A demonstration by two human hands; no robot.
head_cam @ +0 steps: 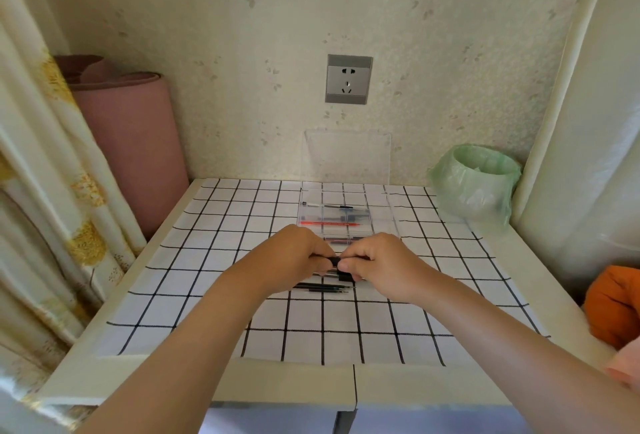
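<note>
Over the checked tabletop [207,260], the left hand [294,253] and right hand [377,264] meet, fingers of each curled round a black pen [334,261] held between them (mostly hidden). Black refills [318,285] lie just below the hands, with a clear case [382,212] just beyond.

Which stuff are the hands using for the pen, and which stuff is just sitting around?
In the job: left hand, right hand, black pen held between them, loose refills, clear pen box.
Just lying about: bin with green bag, pink roll, wall socket, orange cloth.
</note>
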